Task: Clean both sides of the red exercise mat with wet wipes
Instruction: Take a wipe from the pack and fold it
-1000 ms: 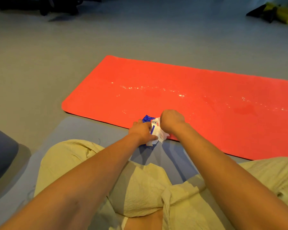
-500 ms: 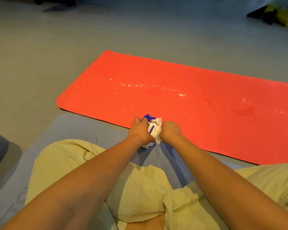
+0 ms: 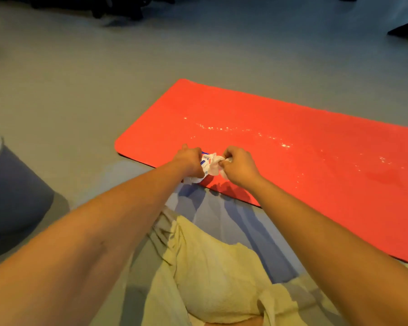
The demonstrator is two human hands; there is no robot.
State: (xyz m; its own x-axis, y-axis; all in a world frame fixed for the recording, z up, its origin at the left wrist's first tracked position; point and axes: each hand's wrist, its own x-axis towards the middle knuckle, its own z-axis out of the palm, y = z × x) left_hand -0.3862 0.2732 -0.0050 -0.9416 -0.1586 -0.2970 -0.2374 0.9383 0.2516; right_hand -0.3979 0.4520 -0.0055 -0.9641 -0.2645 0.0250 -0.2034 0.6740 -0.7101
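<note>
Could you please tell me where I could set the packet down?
Bare: the floor between the left end of the mat and the grey tub; also the mat's far side. Crowded: the mat's near edge, where the left hand grips the packet and the right hand pinches a wipe.

Bare floor (image 3: 80, 95) lies left of and beyond the mat (image 3: 292, 149); a grey cylinder (image 3: 12, 191) stands at the near left.

Bare forearms (image 3: 118, 227), crinkled pale-yellow garment (image 3: 212, 274)
</note>
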